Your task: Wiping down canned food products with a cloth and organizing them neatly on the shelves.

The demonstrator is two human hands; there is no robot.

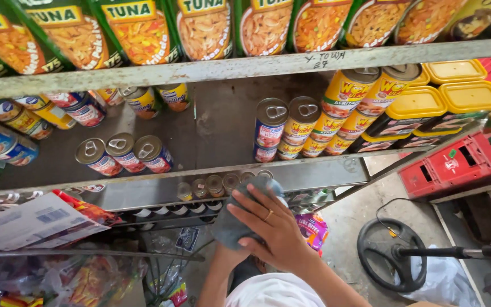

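At the far left, on the grey metal shelf (217, 122), several small cans lie on their sides, and in front of them three cans with pull-ring lids (123, 152) stand close together, touching one another. Below them, a white printed paper (29, 219) rests over red snack packets, and under it bags of packed goods hang in clear plastic.

Above, along the top shelf, a row of green pouches (143, 28) with food pictures leans side by side.

In the middle, lower down, a row of small cans (223, 183) stands on a lower shelf. Just beside them is a grey cloth (240, 219) — the right hand (274, 230) lies over it with spread fingers and presses on it, a ring on one finger. The left hand (231, 239) comes from below and is mostly hidden under the cloth; it seems to grasp something wrapped in it, but I cannot tell what. A pink packet (313, 230) shows just behind the right hand.

Further right on the grey shelf, stacks of yellow-labelled cans (313, 128) stand in columns, and next to them flat tins with yellow lids (439, 99) are piled up. At the right edge stands a red plastic crate (456, 167) — below it, on the floor, the round black base of a stand (390, 253) rests beside a white plastic bag.
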